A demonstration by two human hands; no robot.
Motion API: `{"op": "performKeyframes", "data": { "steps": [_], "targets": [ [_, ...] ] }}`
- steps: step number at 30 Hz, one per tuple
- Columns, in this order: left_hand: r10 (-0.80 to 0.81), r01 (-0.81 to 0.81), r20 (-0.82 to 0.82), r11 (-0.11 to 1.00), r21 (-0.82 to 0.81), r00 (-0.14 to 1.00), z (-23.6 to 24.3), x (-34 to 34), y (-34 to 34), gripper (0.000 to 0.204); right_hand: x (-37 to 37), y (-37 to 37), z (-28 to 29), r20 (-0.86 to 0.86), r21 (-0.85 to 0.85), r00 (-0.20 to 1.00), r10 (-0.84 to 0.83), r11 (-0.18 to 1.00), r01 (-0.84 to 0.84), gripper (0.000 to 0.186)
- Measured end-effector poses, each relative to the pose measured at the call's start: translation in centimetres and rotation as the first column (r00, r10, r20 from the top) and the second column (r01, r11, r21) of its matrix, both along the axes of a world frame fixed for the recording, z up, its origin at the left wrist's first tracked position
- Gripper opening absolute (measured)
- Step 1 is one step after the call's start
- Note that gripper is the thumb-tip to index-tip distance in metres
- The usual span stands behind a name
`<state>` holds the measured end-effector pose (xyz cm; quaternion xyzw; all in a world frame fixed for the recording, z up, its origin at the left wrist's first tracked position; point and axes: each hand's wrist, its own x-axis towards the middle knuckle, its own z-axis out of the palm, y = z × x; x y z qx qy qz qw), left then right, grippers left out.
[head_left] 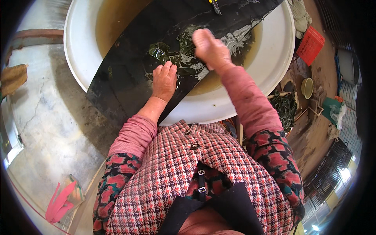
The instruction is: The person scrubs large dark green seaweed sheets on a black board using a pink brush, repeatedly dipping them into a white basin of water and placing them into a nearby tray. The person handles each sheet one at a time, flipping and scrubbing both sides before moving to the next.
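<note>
From my end, the step in hand looks like working over the kelp (I take it for kelp from its wet, dark green, ruffled look), which lies on the black board set across the white tub, mostly in front of and between the two hands. I have the left hand with its fingers bent and close together, tips down at the near edge of the kelp; whether they pinch it, I cannot tell. The right hand is blurred over the kelp's right side; its fingers look folded together, but I cannot tell what, if anything, they grip. I judge the next move calls for a steady left hand while the right works along the piece without tearing it. The kelp is crumpled, so I can't fix one long axis: one glossy lobe points left, another part points away from the wearer, roughly toward the cutter at the board's far side.
</note>
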<state>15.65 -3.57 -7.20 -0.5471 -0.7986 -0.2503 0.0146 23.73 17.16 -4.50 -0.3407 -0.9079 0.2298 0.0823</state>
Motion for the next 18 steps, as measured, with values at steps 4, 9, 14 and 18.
{"op": "performKeyframes", "data": {
  "steps": [4,9,14,18],
  "targets": [
    [-0.008,0.014,-0.069,0.995,0.094,0.998,-0.7,0.2,-0.2,0.031,-0.4,-0.9,0.7,0.068,0.34,0.994,0.083,0.935,-0.101,0.037],
    [0.001,0.007,-0.053,0.99,0.138,0.999,-0.9,0.1,0.0,0.019,-4.5,-4.1,-0.3,0.002,-0.235,0.989,0.146,0.962,-0.142,0.059],
    [-0.007,0.016,-0.053,0.983,0.182,0.999,-0.6,0.1,0.1,0.02,-4.2,4.1,0.4,0.077,-0.001,0.994,-0.076,0.997,0.076,0.044],
    [-0.009,0.013,-0.023,0.986,0.164,1.0,-0.5,0.1,-0.2,0.021,-3.3,-0.8,1.0,-0.111,-0.021,0.991,-0.076,0.997,0.074,0.028]
  ]
}}
